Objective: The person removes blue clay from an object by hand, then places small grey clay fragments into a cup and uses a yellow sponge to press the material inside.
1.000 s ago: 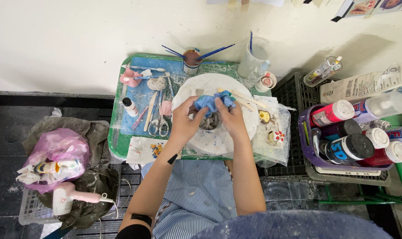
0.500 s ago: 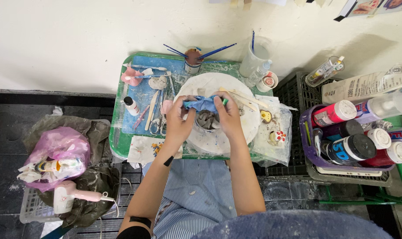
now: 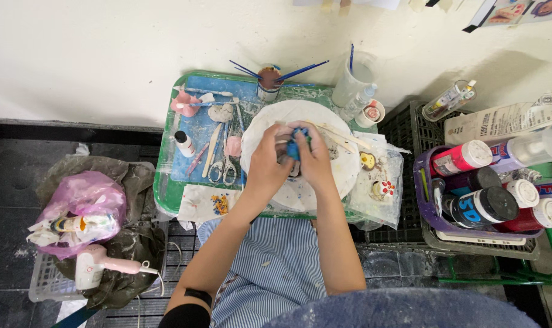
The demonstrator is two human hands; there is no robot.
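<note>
Both of my hands meet over a round white board (image 3: 339, 167) on a green tray (image 3: 166, 194). My left hand (image 3: 267, 164) and my right hand (image 3: 315, 158) are pressed together around a small blue lump of clay (image 3: 298, 141); only a bit of it shows between the fingers. A small dark piece under the hands is mostly hidden. Thin wooden sticks (image 3: 342, 136) lie on the board just right of my right hand.
On the tray lie scissors (image 3: 222, 167), modelling tools, a pink figure (image 3: 185, 103) and a cup of brushes (image 3: 268, 82). Small painted figures (image 3: 382, 188) sit on plastic at right. A purple basket of paint bottles (image 3: 482, 194) stands further right. A pink bag (image 3: 81, 209) and hairdryer (image 3: 102, 267) lie left.
The blue clay was spread wide between my fingers a second ago; now my hands have drawn together and bunched it into a small lump, slightly left of before.
</note>
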